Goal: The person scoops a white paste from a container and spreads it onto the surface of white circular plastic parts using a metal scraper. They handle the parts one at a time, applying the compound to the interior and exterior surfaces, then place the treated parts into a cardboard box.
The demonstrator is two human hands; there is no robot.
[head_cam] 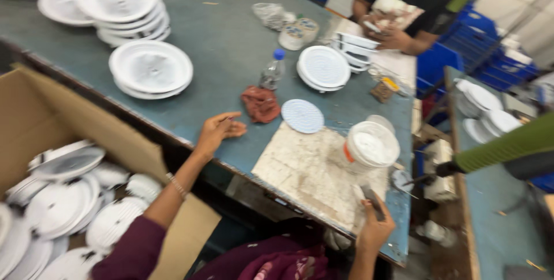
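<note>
At the table's near edge, the right hand gripped a dark tool beside a white paste tub; the left hand rested loosely curled, empty, near a red rag. Beyond lay one white disc, then stacked white housings, many apparently unworked.

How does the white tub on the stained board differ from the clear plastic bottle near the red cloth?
The white tub is wide, opaque and open at the top, with white material inside; the clear plastic bottle is narrow, see-through and closed by a blue cap. The tub stands on the stained board, close to the right hand; the bottle stands on the bare blue table, beside the red cloth. Both stand upright.
</note>
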